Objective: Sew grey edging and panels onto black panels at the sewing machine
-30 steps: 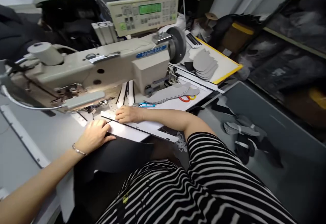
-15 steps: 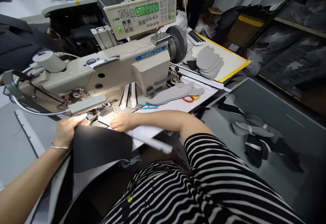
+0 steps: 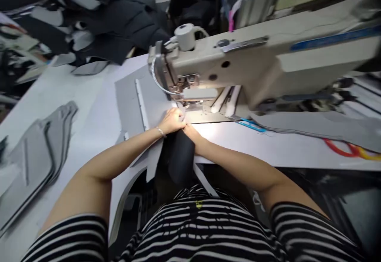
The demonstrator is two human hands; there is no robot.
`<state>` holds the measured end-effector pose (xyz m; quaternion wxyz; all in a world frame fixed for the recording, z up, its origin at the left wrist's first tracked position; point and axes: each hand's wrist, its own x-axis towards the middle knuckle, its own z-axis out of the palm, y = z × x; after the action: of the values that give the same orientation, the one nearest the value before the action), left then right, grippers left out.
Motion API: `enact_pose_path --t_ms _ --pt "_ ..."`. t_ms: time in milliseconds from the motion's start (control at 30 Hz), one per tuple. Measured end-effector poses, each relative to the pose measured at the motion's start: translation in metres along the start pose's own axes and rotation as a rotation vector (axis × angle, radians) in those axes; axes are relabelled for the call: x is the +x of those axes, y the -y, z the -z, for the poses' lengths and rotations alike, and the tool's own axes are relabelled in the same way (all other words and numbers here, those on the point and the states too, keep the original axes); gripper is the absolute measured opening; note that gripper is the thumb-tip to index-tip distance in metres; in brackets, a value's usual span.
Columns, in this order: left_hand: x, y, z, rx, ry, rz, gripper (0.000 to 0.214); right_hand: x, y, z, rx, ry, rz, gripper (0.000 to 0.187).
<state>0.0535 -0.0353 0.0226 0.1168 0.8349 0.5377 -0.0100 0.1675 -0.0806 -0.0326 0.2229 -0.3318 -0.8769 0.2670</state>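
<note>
Both my hands meet at the needle area of a beige sewing machine [image 3: 268, 59]. My left hand [image 3: 172, 121], with a thin bracelet on the wrist, is closed on the top edge of a black fabric piece [image 3: 177, 158]. My right hand [image 3: 193, 134] grips the same piece from the right side. The black piece hangs from the table edge down toward my striped shirt. A lit patch of the machine bed [image 3: 205, 117] lies just beyond my fingers. The needle itself is hidden behind the machine head.
Grey cut pieces [image 3: 38, 151] lie stacked at the left of the white table [image 3: 95, 115]. Blue-handled snips [image 3: 251, 125] and red and yellow scissor handles [image 3: 348, 151] lie right of my hands beside a long grey piece [image 3: 321, 123]. Dark fabric [image 3: 113, 20] is piled at the back.
The view swung left and down over the machine head. My hands came together at the needle area, and the black piece now hangs narrow between them.
</note>
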Motion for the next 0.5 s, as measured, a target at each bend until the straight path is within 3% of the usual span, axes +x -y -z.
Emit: enact_pose_path --t_ms 133,233,400,500 --pt "0.001 0.002 0.009 0.073 0.179 -0.027 0.015 -0.004 0.000 0.004 -0.276 0.143 -0.091 0.024" --pt "-0.001 -0.002 0.012 0.099 0.200 -0.073 0.015 -0.001 0.008 0.011 -0.409 0.229 -0.143 0.027" --pt "0.003 -0.002 0.015 0.156 0.278 -0.211 0.019 0.000 0.018 0.026 -0.482 0.264 -0.151 0.028" --pt "0.007 0.002 0.024 0.083 0.346 -0.203 0.019 -0.001 0.020 0.030 -0.484 0.276 -0.144 0.028"
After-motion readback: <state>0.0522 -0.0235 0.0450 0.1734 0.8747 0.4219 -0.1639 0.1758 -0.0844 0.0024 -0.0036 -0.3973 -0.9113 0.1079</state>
